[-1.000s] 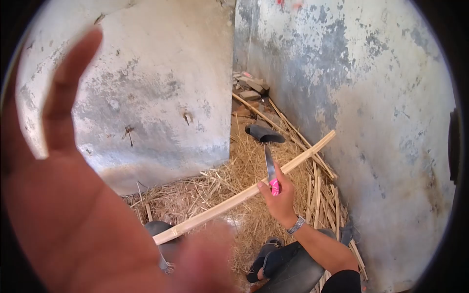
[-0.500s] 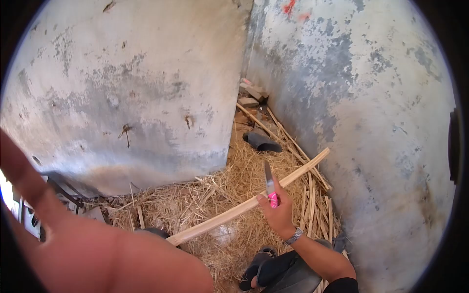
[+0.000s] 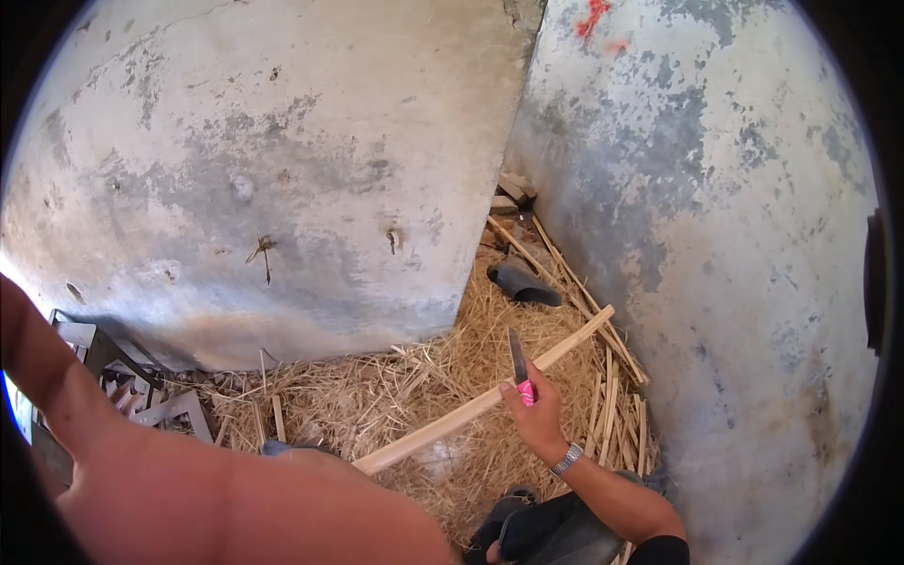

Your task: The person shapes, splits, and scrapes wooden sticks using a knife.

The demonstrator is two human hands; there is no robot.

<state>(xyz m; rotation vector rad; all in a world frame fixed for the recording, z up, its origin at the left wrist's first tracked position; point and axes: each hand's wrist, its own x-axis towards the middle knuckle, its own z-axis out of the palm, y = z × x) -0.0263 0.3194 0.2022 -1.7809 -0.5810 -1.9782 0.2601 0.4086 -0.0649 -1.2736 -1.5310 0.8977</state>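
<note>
My right hand [image 3: 539, 419], a metal watch on its wrist, is closed on a knife [image 3: 517, 353] with a pink handle, its blade pointing up and away. A long pale wooden strip [image 3: 447, 428] runs slantwise past the same hand, touching its fingers; I cannot tell how firmly it is gripped. The strip's near end meets the edge of my left hand [image 3: 207, 480] in the picture. That hand is very close to the camera and fills the lower left. One digit stretches up and apart from the palm; other fingertips are out of frame.
Straw and shavings [image 3: 367, 400] cover the floor. Several thin wooden strips [image 3: 607, 414] lie along the right wall [image 3: 734, 282], near a dark boot-like piece [image 3: 523, 284]. A peeling panel [image 3: 311, 188] stands ahead. A metal frame [image 3: 104, 353] is at the left.
The view has shifted slightly to the left, moving the walls rightward in the picture. My left hand has moved a little rightward in view. My right hand still holds the knife.
</note>
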